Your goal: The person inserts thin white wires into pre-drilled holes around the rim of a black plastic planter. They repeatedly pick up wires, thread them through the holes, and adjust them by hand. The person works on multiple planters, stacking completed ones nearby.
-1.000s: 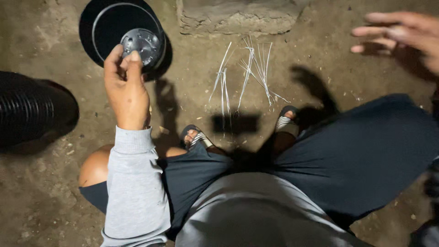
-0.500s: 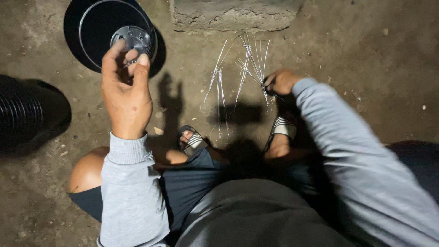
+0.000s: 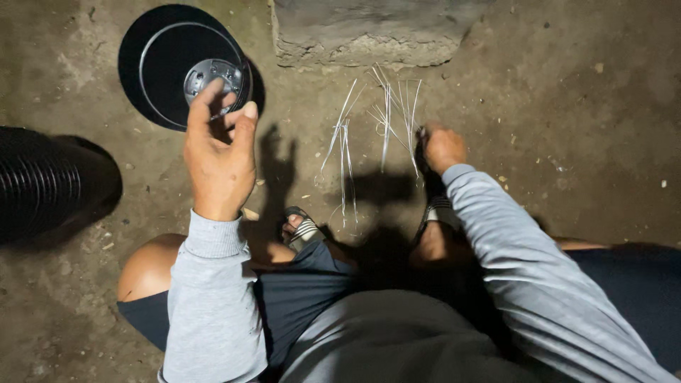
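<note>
A ribbed black drum (image 3: 42, 184) lies at the far left of the bare concrete floor (image 3: 582, 128), beside a person crouched in sandals and a grey long-sleeved top. Next to it rests a black round disc (image 3: 152, 64) with a thin metal ring on its face. The left hand (image 3: 216, 152) is raised over the disc's right edge, fingers curled and pressed together around a small round metal hub (image 3: 213, 76) with holes in it — the hub sits at the fingertips, above the disc's rim, though whether it touches the disc cannot be told from this angle.

Toward the middle, a loose scatter of thin metal wires (image 3: 386, 120) fans out on the floor in front of a rough concrete block (image 3: 369, 32). The right hand (image 3: 443, 147) is down among the wires at their right side, closed as if pinching one or more — the fingertips are hidden, so exactly what it grips cannot be made out.

The light is poor and hard shadows fall across the wires; a judgement from here is that a thin strand could easily be missed or slip from the pinch, and the hub, held only at the fingertips, could drop onto the disc or roll off across the floor if the grip loosens.
</note>
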